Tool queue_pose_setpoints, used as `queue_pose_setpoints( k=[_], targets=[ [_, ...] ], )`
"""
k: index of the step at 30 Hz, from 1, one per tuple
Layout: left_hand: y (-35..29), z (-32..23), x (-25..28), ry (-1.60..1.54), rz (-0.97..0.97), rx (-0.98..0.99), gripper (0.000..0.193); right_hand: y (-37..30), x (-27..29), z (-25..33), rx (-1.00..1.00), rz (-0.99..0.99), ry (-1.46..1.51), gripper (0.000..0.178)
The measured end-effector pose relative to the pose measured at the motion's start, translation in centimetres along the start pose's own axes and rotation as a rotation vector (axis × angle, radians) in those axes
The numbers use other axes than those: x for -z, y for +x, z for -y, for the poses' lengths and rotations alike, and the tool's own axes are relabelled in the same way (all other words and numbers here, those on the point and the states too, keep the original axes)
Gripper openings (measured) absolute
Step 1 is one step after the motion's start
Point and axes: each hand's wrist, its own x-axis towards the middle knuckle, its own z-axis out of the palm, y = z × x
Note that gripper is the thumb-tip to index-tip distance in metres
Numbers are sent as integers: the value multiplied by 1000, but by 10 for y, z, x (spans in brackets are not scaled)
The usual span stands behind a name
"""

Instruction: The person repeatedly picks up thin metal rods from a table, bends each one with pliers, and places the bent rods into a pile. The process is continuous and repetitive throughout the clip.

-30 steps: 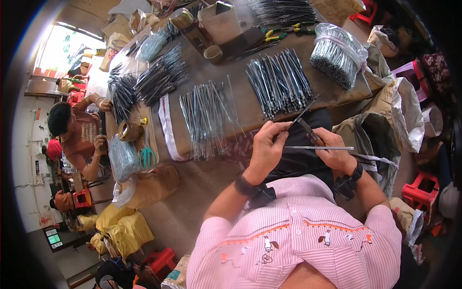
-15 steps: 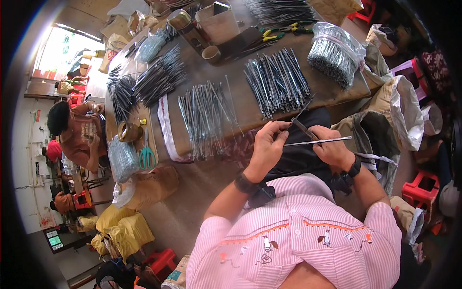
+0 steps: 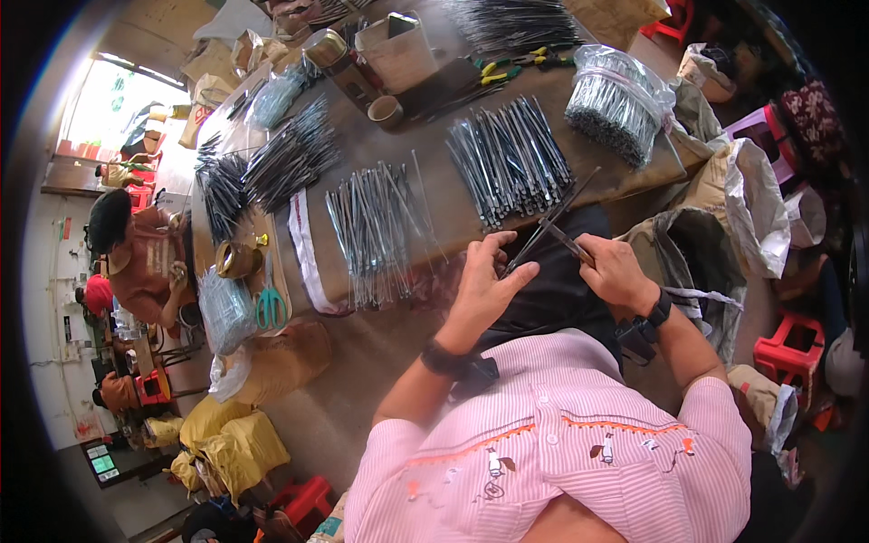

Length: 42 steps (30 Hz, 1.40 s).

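Observation:
Over my lap, my left hand [image 3: 482,294] holds the lower end of a thin dark metal strip [image 3: 529,250] between thumb and fingers. The strip slants up and right toward the table edge. My right hand [image 3: 622,271] grips a short, flat metal tool [image 3: 570,242], whose far end meets the strip or crosses it; I cannot tell which. Just beyond my hands, a thick row of metal strips [image 3: 509,163] lies on the table. Left of it is a looser pile of thin silvery strips [image 3: 376,237], some reaching over the table's near edge.
A plastic-wrapped bundle of strips [image 3: 615,109] stands at the table's right corner. Yellow-handled pliers [image 3: 498,71], a round cup [image 3: 386,111] and teal scissors [image 3: 270,308] lie farther off. Open sacks [image 3: 697,258] stand at right. Another person [image 3: 149,262] sits at left.
The silvery strip that lay crosswise between my hands now no longer shows there. My left hand has shifted slightly left and its thumb has spread; a dark strip now slants up from it.

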Motion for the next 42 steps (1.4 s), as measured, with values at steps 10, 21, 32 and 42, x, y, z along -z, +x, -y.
queue_pose_setpoints(
  k=[10, 21, 32, 42],
  targets=[
    [7, 49, 56, -502, -102, 371, 19, 14, -10, 1, -74, -11, 240, 31],
    [8, 100, 92, -183, -175, 426, 42, -2, -15, -32, -338, -56, 993, 21],
    [83, 86, 17, 322, -260, 34, 30, -9, -9, -56, -253, -256, 1763, 28],
    [99, 92, 19, -272, -51, 382, 17, -6, -7, -119, -168, -438, 2251, 28]
  ],
)
